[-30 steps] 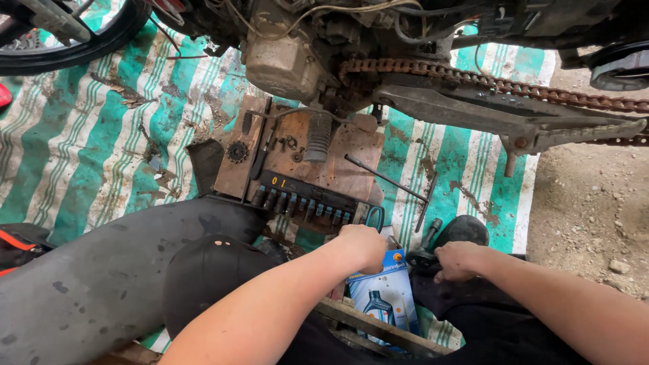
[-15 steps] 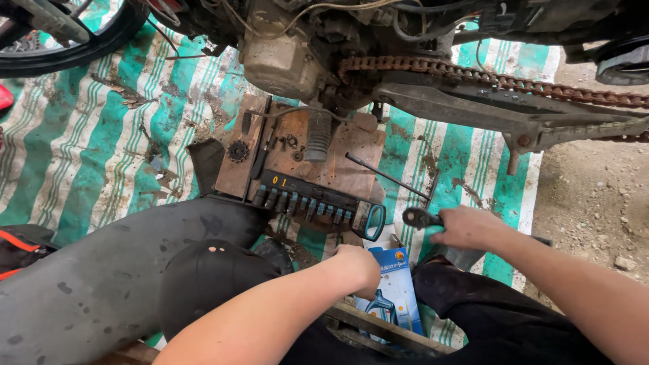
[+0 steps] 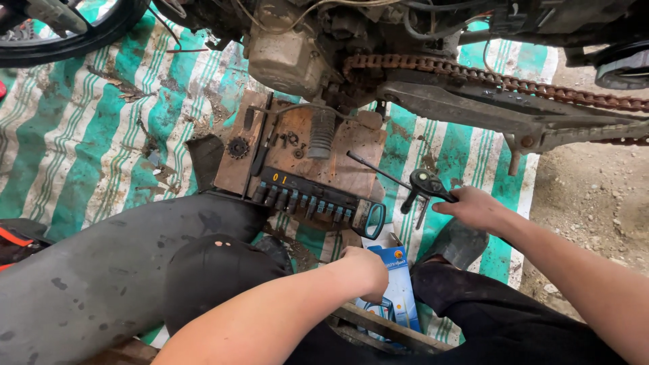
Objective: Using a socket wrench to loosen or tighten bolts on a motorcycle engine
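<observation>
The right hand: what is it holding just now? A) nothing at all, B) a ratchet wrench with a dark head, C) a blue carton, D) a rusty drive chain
B: the right hand grips the handle of a ratchet wrench, its dark head raised above the striped mat.
</observation>
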